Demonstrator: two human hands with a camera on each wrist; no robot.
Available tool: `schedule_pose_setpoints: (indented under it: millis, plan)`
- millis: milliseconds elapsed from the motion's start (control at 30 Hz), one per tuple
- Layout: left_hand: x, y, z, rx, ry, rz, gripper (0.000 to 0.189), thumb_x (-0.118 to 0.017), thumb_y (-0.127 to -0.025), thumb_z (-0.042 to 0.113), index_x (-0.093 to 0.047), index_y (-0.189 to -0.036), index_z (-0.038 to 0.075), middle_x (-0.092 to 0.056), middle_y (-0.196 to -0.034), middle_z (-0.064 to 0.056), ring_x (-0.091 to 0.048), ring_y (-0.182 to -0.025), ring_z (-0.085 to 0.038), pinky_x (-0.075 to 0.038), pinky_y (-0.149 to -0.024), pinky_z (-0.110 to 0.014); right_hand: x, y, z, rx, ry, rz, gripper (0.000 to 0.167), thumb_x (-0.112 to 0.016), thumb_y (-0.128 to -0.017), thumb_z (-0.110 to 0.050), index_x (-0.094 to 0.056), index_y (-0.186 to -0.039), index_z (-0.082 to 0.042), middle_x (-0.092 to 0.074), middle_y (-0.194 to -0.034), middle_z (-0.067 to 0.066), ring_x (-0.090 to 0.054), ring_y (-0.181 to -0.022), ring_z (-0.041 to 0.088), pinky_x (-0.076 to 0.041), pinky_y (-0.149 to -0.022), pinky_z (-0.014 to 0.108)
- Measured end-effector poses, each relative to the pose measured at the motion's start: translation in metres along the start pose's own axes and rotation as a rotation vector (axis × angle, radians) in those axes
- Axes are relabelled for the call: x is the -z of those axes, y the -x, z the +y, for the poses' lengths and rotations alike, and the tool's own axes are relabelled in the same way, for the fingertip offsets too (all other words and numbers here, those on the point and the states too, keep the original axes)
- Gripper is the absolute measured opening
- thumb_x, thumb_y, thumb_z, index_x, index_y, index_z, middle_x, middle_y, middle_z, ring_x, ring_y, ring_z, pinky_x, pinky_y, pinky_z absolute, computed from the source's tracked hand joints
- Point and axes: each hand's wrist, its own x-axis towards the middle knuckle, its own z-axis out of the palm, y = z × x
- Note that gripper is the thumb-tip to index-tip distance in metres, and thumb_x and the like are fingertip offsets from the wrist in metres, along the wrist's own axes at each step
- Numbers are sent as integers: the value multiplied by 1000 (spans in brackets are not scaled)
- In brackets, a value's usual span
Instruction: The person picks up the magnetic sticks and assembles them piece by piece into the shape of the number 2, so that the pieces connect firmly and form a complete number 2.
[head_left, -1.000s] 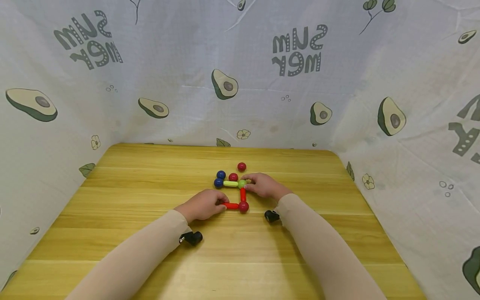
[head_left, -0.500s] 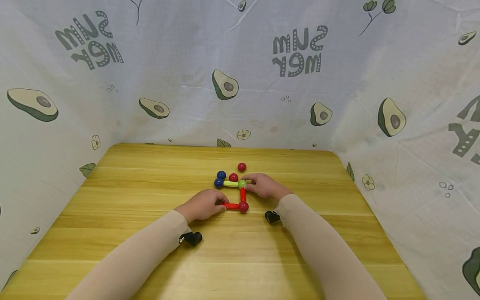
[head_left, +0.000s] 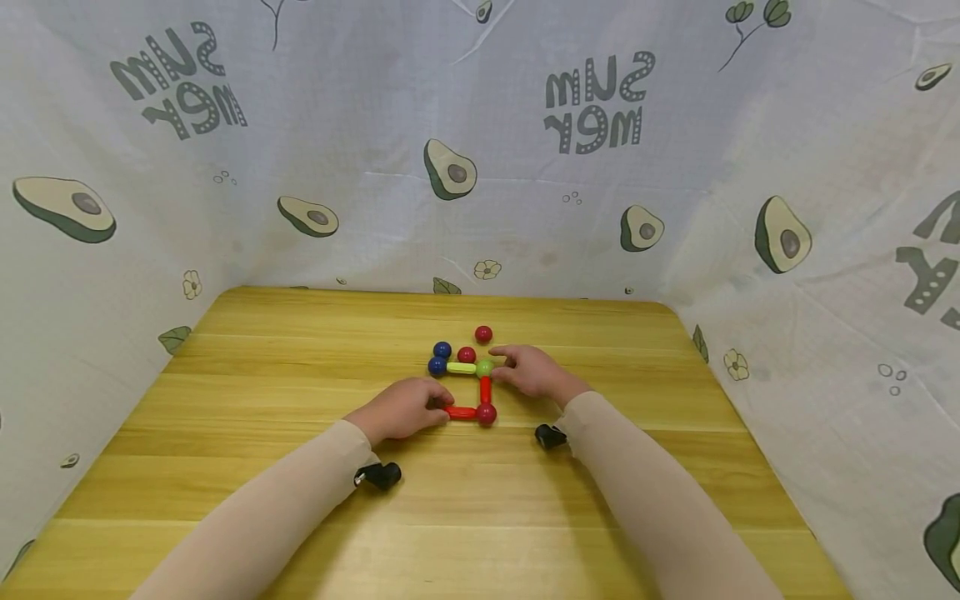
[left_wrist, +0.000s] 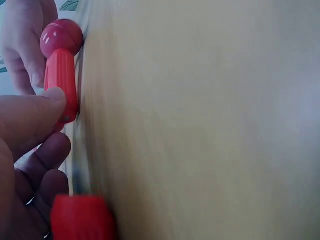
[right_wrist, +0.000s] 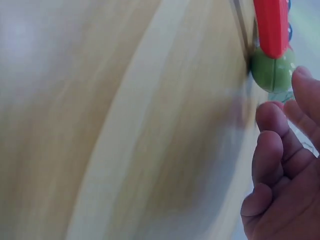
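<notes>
My left hand pinches the left end of a red magnetic rod lying on the table. In the left wrist view the thumb presses that rod, and a second red piece shows below the fingers. A dark red ball joins this rod to an upright-running red rod, which meets a green ball. From there a yellow-green rod runs left to a blue ball. Just right of the green ball my right hand is parted, its fingers off the ball.
Behind the yellow-green rod sits a red ball, with another red ball farther back. A second blue ball stands against the first. The wooden table ends at an avocado-print cloth.
My right thumb and fingers have spread and drawn slightly right, letting go of the green ball. The left hand has shifted a little left along the red rod. The joined pieces stay almost unmoved.
</notes>
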Motion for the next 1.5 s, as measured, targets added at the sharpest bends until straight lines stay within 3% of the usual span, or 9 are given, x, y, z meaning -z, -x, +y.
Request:
schedule_pose_setpoints:
  millis: [267,367,500,700,933,1500]
  plan:
    - [15,4,-7,34,39,94,22,-72,-102,27,-77,-121,18,-72,-105,4,-61,-90,-14,-55,-88,-35,6,18,-6,32,9,35,37,-66,-105,-26,-68,-141,-19,-71,-110,6,-60,-93,22,-53,-85,37]
    - [22,7,-10,42,39,123,21,-70,-103,27,-76,-121,17,-71,-106,1,-60,-89,-17,-54,-85,-35,4,26,-9,59,-18,14,32,-69,-104,-25,-72,-135,-21,-69,-105,3,-57,-89,20,-51,-78,33]
    - [32,9,-15,50,25,165,23,-67,-105,27,-75,-123,14,-71,-114,-2,-61,-97,-20,-55,-91,-38,-1,33,-12,96,-56,-31,32,-73,-101,-25,-75,-133,-21,-68,-102,0,-57,-86,19,-49,-73,30]
    - [42,9,-25,77,12,206,28,-66,-105,26,-73,-128,10,-69,-129,-8,-63,-115,-27,-54,-103,-47,-8,39,-12,155,-51,-96,35,-77,-98,-27,-75,-132,-20,-71,-108,-4,-58,-93,17,-50,-82,32]
    - [45,6,-37,109,23,212,33,-65,-106,26,-68,-135,10,-66,-138,-11,-63,-124,-32,-52,-108,-51,-12,40,-7,211,-79,-162,39,-82,-94,-26,-75,-131,-19,-71,-105,-6,-60,-95,15,-53,-90,35]
    - [43,6,-42,142,39,198,35,-63,-107,25,-65,-139,10,-65,-140,-12,-61,-127,-32,-50,-111,-51,-17,41,-7,174,-89,-180,35,-78,-96,-20,-75,-131,-19,-74,-114,-6,-61,-100,14,-54,-101,39]
